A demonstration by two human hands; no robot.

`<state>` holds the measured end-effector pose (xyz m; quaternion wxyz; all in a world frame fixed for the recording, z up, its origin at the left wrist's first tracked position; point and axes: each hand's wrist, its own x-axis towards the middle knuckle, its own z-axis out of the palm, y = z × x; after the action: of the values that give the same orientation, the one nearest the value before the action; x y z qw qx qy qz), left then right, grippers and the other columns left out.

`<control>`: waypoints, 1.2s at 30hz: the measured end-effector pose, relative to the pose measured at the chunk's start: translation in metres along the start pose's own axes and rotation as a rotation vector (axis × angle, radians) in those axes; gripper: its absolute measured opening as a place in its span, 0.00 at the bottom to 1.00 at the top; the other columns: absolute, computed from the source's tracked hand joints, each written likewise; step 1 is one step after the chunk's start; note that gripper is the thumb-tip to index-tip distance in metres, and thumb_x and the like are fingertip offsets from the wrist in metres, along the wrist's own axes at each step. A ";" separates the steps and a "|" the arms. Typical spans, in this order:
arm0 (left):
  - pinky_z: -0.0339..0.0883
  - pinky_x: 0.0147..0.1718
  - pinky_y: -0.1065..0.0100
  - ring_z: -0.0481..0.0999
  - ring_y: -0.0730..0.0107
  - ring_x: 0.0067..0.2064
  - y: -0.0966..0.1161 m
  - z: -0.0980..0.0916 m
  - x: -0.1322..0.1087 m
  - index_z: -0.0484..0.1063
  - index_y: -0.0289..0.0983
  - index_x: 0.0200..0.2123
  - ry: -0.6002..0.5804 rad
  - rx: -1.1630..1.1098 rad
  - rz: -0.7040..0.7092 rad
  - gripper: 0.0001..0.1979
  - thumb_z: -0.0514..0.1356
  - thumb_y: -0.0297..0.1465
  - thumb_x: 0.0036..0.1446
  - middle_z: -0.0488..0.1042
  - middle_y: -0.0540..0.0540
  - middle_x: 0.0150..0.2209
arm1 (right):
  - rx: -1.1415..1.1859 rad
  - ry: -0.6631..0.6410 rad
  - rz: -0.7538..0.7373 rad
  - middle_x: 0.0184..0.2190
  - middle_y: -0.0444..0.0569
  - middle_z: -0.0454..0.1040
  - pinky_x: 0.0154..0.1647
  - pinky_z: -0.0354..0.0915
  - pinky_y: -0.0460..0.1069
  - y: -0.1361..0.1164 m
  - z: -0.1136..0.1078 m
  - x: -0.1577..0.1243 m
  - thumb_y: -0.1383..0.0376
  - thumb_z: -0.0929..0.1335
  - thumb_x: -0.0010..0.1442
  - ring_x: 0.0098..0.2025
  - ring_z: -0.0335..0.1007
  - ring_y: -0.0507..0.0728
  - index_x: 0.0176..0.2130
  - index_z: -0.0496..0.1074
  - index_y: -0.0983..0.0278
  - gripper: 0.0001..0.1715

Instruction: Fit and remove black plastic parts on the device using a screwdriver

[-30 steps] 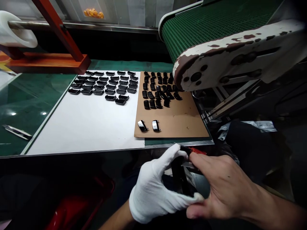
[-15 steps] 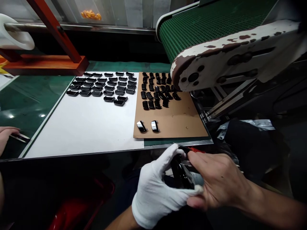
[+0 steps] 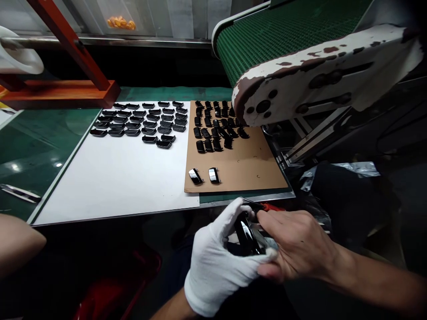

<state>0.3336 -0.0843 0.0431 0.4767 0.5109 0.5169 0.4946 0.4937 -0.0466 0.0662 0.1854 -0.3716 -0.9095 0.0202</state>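
My left hand [image 3: 213, 262], in a white glove, curls around a glossy black plastic part [image 3: 246, 235] just in front of the bench edge. Its thumb and fingertips press on opposite ends of the part. My bare right hand [image 3: 296, 244] is closed close against it, with the thumb at the gloved fingertips. Above the right fingers shows a thin dark-shafted tool with a red handle [image 3: 274, 207]; its exact kind is hidden. Two similar black parts, one tilted [image 3: 195, 176] and one upright [image 3: 214, 175], lie on the cardboard sheet [image 3: 233, 171] beyond.
Rows of black parts cover the far half of the white sheet [image 3: 116, 178] and of the cardboard. A green conveyor [image 3: 293, 40] overhangs the right side. A utility knife [image 3: 22, 194] lies at left, near another person's arm [image 3: 20, 244]. A wooden stand [image 3: 63, 91] is behind.
The other person's hand has left the utility knife, and their arm now shows lower left. My hands keep the same hold, with the black part slightly turned. The view has shifted a little.
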 end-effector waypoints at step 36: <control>0.69 0.54 0.63 0.71 0.57 0.56 -0.029 -0.019 0.010 0.56 0.43 0.63 -0.035 -0.028 0.192 0.42 0.71 0.32 0.46 0.70 0.44 0.56 | 0.578 0.189 0.394 0.16 0.35 0.56 0.15 0.53 0.44 -0.024 0.011 -0.013 0.44 0.67 0.54 0.15 0.52 0.47 0.42 0.69 0.60 0.26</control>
<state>0.3126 -0.0746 0.0158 0.4431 0.5597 0.4502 0.5363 0.4825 -0.0720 0.0561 0.3585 -0.4720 -0.7561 0.2775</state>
